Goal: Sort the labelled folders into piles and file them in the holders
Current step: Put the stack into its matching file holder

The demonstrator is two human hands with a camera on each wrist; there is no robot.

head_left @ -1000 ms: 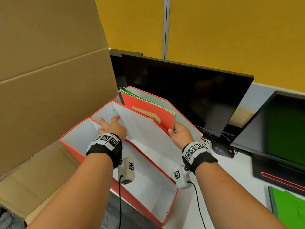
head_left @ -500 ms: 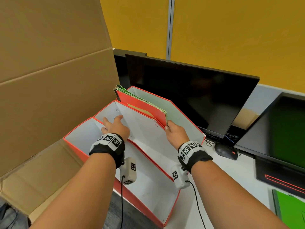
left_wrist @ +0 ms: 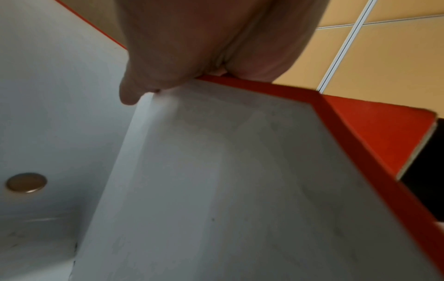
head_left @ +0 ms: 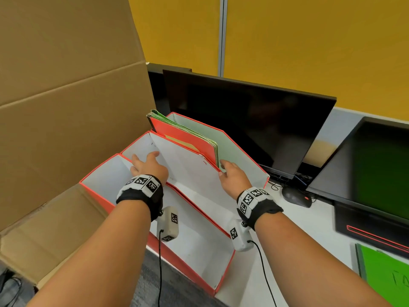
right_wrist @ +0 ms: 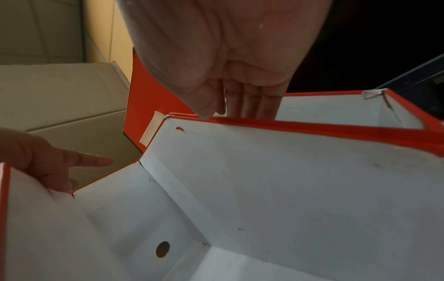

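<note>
Three red-and-white file holders stand side by side. The far holder (head_left: 243,156) contains a stack of red and green folders (head_left: 188,140), whose red cover (right_wrist: 141,98) carries a tan label. My right hand (head_left: 230,176) is at the stack's near corner. Its fingers (right_wrist: 252,106) point straight down inside the far holder, with the thumb at the red rim, and it grips nothing. My left hand (head_left: 148,166) rests on the rim between the near holder (head_left: 106,180) and the middle holder (head_left: 188,173), with the forefinger stretched out (right_wrist: 96,161). Neither of those two holders has anything in it.
A big open cardboard box (head_left: 66,107) rises at the left. A dark monitor (head_left: 254,125) stands right behind the holders, with a second one (head_left: 371,173) at the right. A mouse (head_left: 296,197) lies beside the far holder. A green folder (head_left: 387,278) lies on the desk at the bottom right.
The folder stack has slid deeper into the far holder. My right hand has let go of the stack's corner and now hangs beside it with straight fingers. The left hand has stayed on the rim.
</note>
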